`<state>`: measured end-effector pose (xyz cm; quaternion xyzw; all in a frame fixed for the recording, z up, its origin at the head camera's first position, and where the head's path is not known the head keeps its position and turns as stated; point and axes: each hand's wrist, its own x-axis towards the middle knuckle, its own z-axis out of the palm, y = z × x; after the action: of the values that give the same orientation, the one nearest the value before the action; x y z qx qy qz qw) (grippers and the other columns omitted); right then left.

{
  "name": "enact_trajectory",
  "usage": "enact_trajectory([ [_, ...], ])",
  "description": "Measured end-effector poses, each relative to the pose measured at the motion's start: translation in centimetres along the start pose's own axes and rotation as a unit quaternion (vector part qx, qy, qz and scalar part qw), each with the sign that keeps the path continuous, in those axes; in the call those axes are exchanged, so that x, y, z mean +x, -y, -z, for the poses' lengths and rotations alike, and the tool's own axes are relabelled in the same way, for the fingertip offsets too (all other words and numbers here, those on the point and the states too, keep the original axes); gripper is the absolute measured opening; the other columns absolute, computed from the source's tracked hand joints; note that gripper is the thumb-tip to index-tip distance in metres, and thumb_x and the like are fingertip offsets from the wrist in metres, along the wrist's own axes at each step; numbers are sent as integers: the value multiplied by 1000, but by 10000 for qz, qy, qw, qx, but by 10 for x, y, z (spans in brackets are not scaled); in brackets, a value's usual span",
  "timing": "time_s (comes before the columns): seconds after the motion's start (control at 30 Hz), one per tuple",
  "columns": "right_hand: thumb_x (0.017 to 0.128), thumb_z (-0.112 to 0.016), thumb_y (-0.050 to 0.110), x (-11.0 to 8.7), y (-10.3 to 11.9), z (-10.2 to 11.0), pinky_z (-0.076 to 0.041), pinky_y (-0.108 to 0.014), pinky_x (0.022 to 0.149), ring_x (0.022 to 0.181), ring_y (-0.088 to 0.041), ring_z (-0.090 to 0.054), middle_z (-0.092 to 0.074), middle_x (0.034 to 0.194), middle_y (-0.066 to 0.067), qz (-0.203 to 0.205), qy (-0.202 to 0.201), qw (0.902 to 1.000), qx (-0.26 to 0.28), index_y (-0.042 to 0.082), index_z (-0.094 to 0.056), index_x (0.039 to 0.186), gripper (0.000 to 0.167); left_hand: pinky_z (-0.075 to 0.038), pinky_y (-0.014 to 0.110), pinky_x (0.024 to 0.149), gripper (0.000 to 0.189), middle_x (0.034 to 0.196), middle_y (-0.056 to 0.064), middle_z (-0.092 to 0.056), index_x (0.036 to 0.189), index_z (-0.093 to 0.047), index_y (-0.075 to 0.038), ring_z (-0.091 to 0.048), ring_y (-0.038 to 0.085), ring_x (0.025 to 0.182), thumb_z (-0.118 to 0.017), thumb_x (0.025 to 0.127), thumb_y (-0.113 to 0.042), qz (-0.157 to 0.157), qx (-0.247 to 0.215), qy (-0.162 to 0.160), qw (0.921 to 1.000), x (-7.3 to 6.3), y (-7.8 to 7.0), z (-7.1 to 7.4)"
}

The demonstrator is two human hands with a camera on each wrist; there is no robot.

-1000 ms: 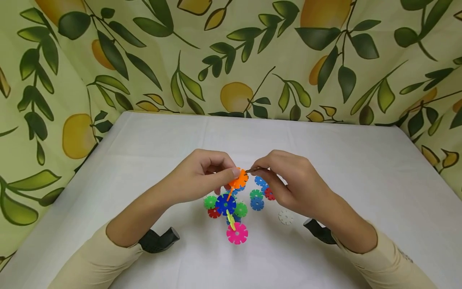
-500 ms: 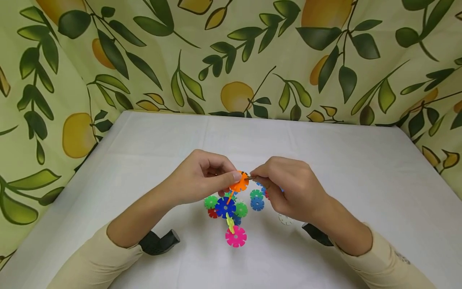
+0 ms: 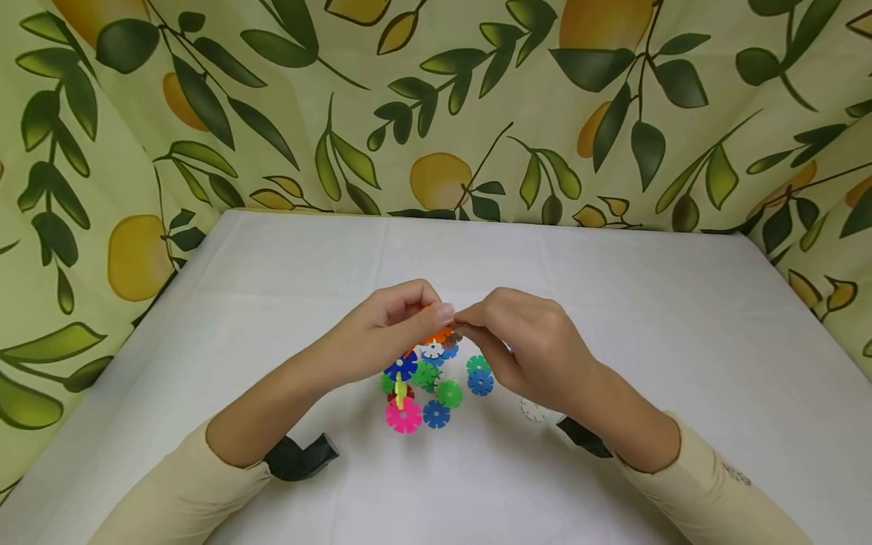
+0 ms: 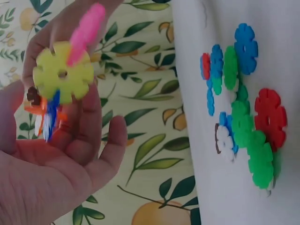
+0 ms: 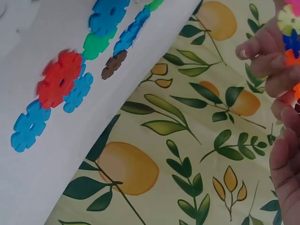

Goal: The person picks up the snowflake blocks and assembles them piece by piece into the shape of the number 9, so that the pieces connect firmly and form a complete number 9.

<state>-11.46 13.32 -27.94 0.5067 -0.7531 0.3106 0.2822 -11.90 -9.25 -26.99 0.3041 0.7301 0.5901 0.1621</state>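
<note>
My left hand (image 3: 368,337) pinches an orange notched snowflake disc (image 3: 441,335) between thumb and fingers. Linked below it hang a dark blue disc (image 3: 400,366), a yellow disc (image 3: 400,391) seen edge-on and a pink disc (image 3: 404,415). In the left wrist view, the yellow disc (image 4: 47,75) faces the camera with the pink disc (image 4: 87,33) slotted into it. Thumb and forefinger of my right hand (image 3: 534,341) pinch a small brown disc, mostly hidden, right at the orange disc's edge. That brown disc (image 4: 33,96) shows beside the orange in the left wrist view.
Loose discs lie on the white table below the hands: green (image 3: 450,393), blue (image 3: 436,414), white (image 3: 534,409) and a red disc (image 5: 61,80), among several others. Black wrist mounts (image 3: 301,457) sit under both forearms. A fruit-patterned curtain (image 3: 436,113) hangs behind the table.
My right hand has moved left, bringing the brown disc up against the orange one. The hanging chain has swung left and upward, uncovering more of the loose discs.
</note>
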Motion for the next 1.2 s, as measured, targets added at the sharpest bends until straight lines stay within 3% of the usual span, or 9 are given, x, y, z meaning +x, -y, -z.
enact_trajectory([
  [0.17, 83, -78, -3, 0, -9, 0, -50, -24, 56, 72, -16, -59, -68, 83, -2, -89, 61, 9999, -15, 2, -70, 102, 21, -55, 36, 73, 20, 86, 10, -63, 120, -56, -9, -62, 28, 81, -58, 103, -19, 17, -38, 446, 9990, 2, 3, -1],
  [0.33, 83, -79, -2, -2, -26, -4, -55, -26, 64, 84, -14, -62, -69, 94, 1, -1059, 1072, 9886, 48, 6, -71, 106, 26, -49, 32, 64, 21, 85, 13, -59, 119, -57, -12, -56, 26, 76, -61, 101, -22, 67, 338, 58, 9994, -1, -1, 1],
  [0.43, 87, -77, 4, -2, -39, -14, -55, -26, 70, 81, -15, -61, -66, 88, 2, -1718, 2183, 9606, -109, 8, -72, 100, 15, -53, 34, 67, 23, 93, 11, -62, 119, -57, -13, -59, 24, 80, -64, 99, -22, 97, 479, -113, 9987, -3, -6, 1],
  [0.57, 91, -75, 13, 1, -55, -28, -52, -25, 67, 73, -17, -56, -57, 80, 1, -2408, 3573, 9020, -282, 9, -71, 97, 8, -58, 35, 73, 24, 103, 2, -66, 117, -62, -16, -64, 20, 88, -69, 96, -22, -74, 725, -152, 9972, -6, -9, -2],
  [0.67, 93, -73, 24, 2, -66, -39, -51, -25, 66, 75, -15, -55, -56, 82, 2, -2800, 4115, 8672, -140, 15, -72, 100, 11, -58, 34, 74, 23, 105, -6, -67, 114, -66, -17, -65, 16, 92, -74, 93, -22, -468, 1124, -115, 9925, -8, -10, -5],
  [0.73, 95, -71, 30, 2, -71, -44, -50, -26, 67, 79, -14, -55, -58, 84, 3, -2921, 4237, 8574, 29, 20, -72, 104, 14, -58, 33, 72, 22, 100, -9, -67, 111, -67, -17, -65, 12, 89, -75, 91, -21, -769, 1378, -121, 9874, -9, -11, -7],
  [1.0, 99, -65, 23, 2, -69, -40, -49, -26, 63, 68, -14, -54, -55, 74, 3, -2680, 3799, 8853, -67, 14, -71, 92, 13, -57, 29, 76, 24, 100, -10, -68, 111, -65, -14, -65, 7, 90, -77, 89, -17, -1451, 1864, -343, 9711, -9, -11, -4],
  [1.1, 98, -64, 12, -1, -60, -24, -50, -25, 62, 66, -12, -54, -57, 73, 5, -2729, 3307, 9033, 123, 10, -67, 94, 6, -57, 27, 75, 25, 100, -10, -68, 110, -65, -15, -65, 6, 90, -77, 89, -20, -1398, 2048, -455, 9677, -9, -11, -3],
  [1.2, 95, -66, 5, -1, -47, -1, -53, -27, 63, 69, -11, -58, -63, 79, 7, -2530, 2573, 9277, 959, 9, -67, 99, 6, -57, 27, 74, 25, 98, -11, -69, 110, -63, -15, -65, 4, 90, -77, 90, -23, -1215, 2222, -519, 9660, -8, -10, -3],
])
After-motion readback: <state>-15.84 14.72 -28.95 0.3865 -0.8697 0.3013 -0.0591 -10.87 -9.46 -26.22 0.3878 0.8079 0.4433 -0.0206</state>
